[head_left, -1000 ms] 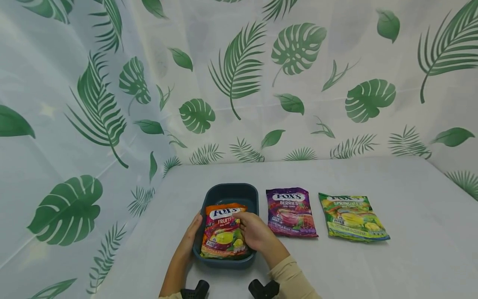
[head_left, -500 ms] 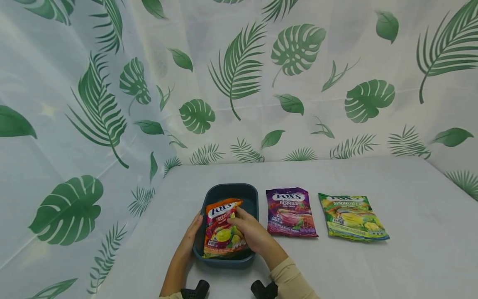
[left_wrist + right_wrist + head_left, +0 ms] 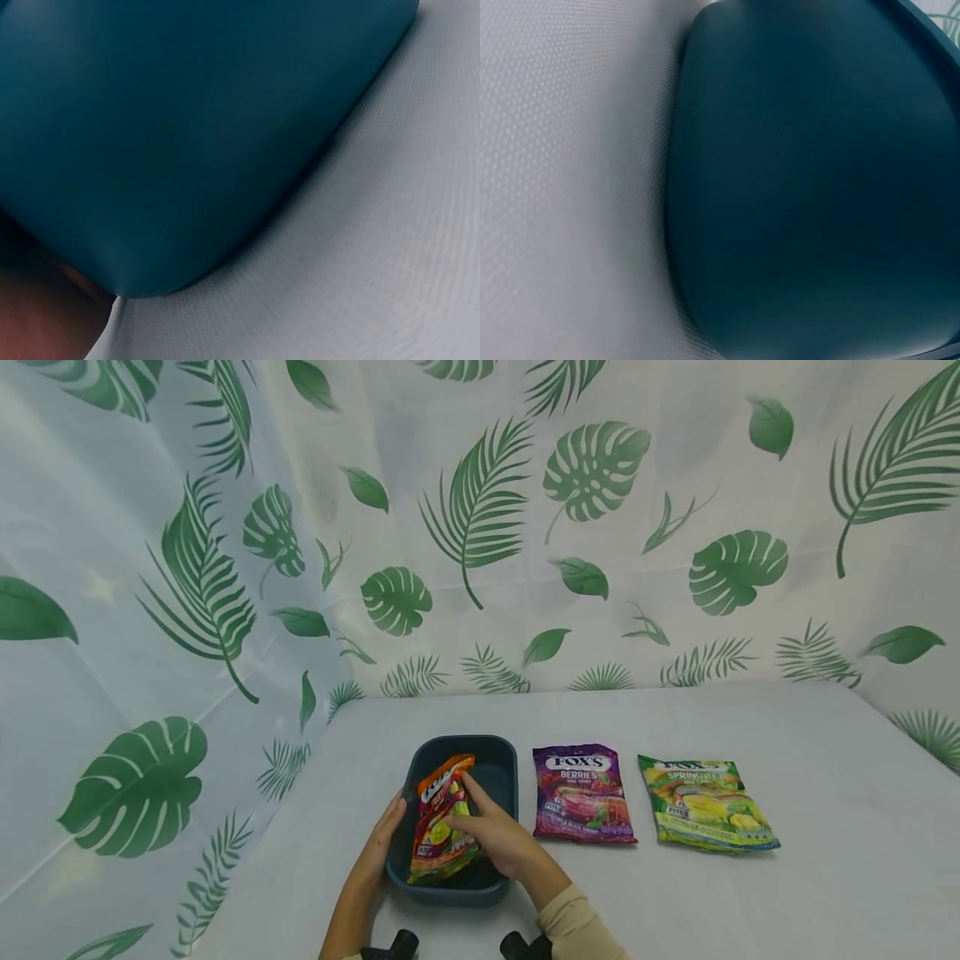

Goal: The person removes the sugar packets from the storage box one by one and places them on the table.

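Note:
An orange-and-red bag of Fox's Fruits candy (image 3: 431, 831) stands tilted inside a dark teal rectangular bin (image 3: 497, 777). My right hand (image 3: 504, 839) pinches the bag's right side, thumb across its front and index finger along the upper edge; the other fingers are hidden behind it. Along the bin's left outer wall lies my left hand (image 3: 381, 842), fingers straight and touching it. The left wrist view shows the bin's outer wall (image 3: 187, 135) close up, with a dark bit of hand (image 3: 45, 315) at lower left. In the right wrist view the wall (image 3: 802, 172) fills most of the frame.
Right of the bin lies a purple Fox's Berries candy bag (image 3: 583, 793), and beyond it a green-yellow Fox's Springs candy bag (image 3: 707, 804). All rest on a white-covered table (image 3: 825, 760). A leaf-print curtain (image 3: 480, 527) hangs behind and to the left.
The orange candy bag has turned from lying face-up to leaning left, its right side lifted by my right hand. My left hand and the bin have stayed put. The head view has tilted slightly.

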A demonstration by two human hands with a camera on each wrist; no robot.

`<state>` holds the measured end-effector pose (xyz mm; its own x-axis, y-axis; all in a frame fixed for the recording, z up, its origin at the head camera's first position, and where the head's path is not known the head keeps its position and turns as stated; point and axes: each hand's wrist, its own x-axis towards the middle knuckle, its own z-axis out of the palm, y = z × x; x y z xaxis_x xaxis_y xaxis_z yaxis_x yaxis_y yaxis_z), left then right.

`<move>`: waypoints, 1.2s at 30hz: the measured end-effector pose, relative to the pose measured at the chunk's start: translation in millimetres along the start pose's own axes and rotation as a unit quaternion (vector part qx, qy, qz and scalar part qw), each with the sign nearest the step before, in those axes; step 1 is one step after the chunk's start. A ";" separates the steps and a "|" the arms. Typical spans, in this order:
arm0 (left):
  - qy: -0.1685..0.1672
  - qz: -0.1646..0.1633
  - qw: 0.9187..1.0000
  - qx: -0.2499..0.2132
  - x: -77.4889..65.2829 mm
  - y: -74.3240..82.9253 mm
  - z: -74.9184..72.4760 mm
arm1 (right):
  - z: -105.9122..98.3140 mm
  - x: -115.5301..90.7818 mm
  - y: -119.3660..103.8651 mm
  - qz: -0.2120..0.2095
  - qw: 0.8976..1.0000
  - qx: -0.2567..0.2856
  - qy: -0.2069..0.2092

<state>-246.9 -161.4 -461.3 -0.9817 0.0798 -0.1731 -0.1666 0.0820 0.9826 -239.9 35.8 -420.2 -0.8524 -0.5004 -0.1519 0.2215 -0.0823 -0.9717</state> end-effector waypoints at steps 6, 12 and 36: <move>-0.004 -0.001 1.000 -0.004 -1.0 -0.9 0.2 | 1.2 -0.4 0.2 0.002 1.000 -0.017 0.001; 0.012 0.000 1.000 0.013 -1.7 -0.3 -0.2 | 3.1 1.9 0.6 0.005 0.999 -0.022 0.034; 0.010 -0.007 1.000 0.014 0.9 -1.7 1.0 | -1.7 3.4 3.2 -0.030 0.995 0.069 0.065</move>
<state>-247.4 -160.5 -463.3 -0.9810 0.0588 -0.1851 -0.1778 0.1116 0.9777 -242.9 35.3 -424.1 -0.9185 -0.3752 -0.1249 0.2231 -0.2308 -0.9471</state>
